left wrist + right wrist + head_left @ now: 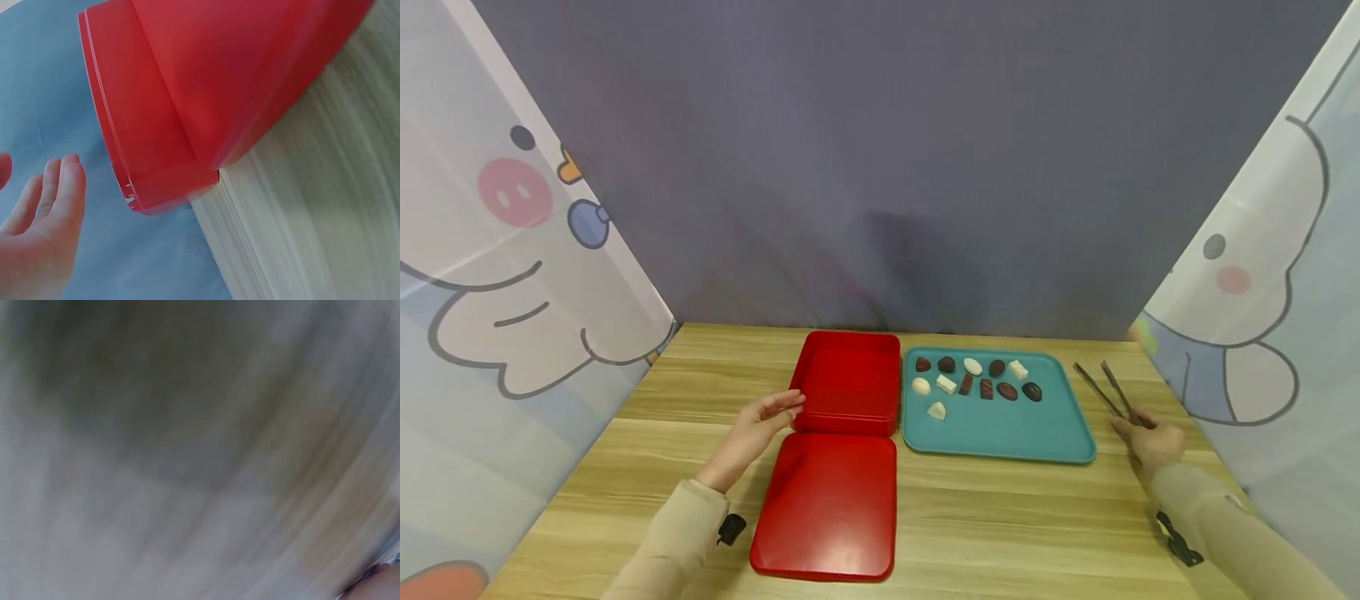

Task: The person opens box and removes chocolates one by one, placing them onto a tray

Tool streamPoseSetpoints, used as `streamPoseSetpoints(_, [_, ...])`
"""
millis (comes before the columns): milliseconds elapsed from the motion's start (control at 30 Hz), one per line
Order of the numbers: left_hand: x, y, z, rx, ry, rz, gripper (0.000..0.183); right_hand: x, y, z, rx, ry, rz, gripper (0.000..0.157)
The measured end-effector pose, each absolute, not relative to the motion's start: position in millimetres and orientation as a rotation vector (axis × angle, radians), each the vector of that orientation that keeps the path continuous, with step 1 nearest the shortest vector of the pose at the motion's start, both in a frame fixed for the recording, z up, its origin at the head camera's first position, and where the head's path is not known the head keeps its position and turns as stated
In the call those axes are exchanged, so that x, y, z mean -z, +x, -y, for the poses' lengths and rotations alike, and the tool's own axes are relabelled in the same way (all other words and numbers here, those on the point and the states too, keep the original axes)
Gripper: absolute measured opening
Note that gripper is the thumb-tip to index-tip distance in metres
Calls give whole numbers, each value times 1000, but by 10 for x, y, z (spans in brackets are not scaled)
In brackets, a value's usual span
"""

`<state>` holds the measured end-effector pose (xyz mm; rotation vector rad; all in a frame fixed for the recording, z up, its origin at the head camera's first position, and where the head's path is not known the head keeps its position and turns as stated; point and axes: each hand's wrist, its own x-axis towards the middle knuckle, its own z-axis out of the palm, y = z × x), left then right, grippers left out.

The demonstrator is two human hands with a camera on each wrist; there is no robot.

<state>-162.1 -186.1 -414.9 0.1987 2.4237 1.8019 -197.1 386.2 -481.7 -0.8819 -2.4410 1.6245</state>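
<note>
My right hand [1157,443] grips a pair of metal tongs [1123,397] at the right of the table, their two arms spread apart and pointing away from me. A blue-green tray [1000,433] lies left of the tongs, holding several chocolates [1007,391], dark and white, mostly in its far half. At the left, my left hand [752,432] has its fingers extended, fingertips beside the left wall of an open red box [846,367]. In the left wrist view the straight fingers [70,190] stand apart from the red box wall [134,112].
A flat red lid [827,508] lies in front of the box, close against it. Box and tray sit side by side on the wooden table [985,525]. A grey curtain [880,167] hangs behind, with patterned cloth on both sides. The right wrist view is blurred.
</note>
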Motion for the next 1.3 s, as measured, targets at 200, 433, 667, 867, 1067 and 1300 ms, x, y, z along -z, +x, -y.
streamPoseSetpoints(200, [4183,-1616,1847,-1799,226,-2418,43,4820,-1934,-3880,-1662,-889,2401,72])
streamPoseSetpoints(433, [4208,-1614,1861,-1808,239,-2413,45,4831,-1909,-3931,-1793,-825,2313,77])
streamPoseSetpoints(667, [4226,-1616,1874,-1800,250,-2405,45,4882,-1886,-3949,-1858,-764,2243,81])
streamPoseSetpoints(867, [4227,-1630,1848,-1814,259,-2362,47,4875,-1829,-4017,-2314,-596,1868,81])
streamPoseSetpoints(1067, [4178,-1552,1758,-1774,312,-2384,46,4711,-1650,-4087,-1937,-567,2410,76])
streamPoseSetpoints(1300, [3902,-1381,1543,-1500,538,-2644,41,4251,-1475,-3793,-1431,-383,2732,71])
